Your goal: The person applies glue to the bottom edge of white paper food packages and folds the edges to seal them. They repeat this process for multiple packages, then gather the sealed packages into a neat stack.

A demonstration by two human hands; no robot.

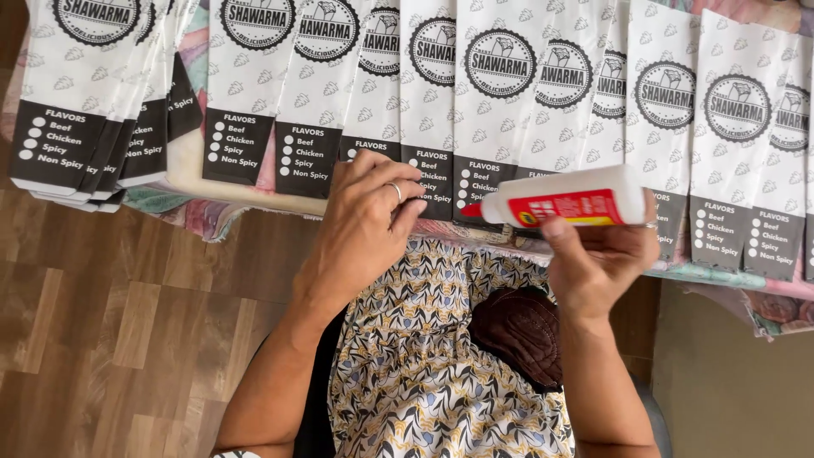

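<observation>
The right hand (pixel 598 254) is closed around a white glue bottle (pixel 564 202) with a red label and red tip, lying sideways, tip pointing left. The left hand (pixel 365 225), fingers bent together, presses a white and black paper bag (pixel 428 127) in the overlapping row just left of the tip.
</observation>
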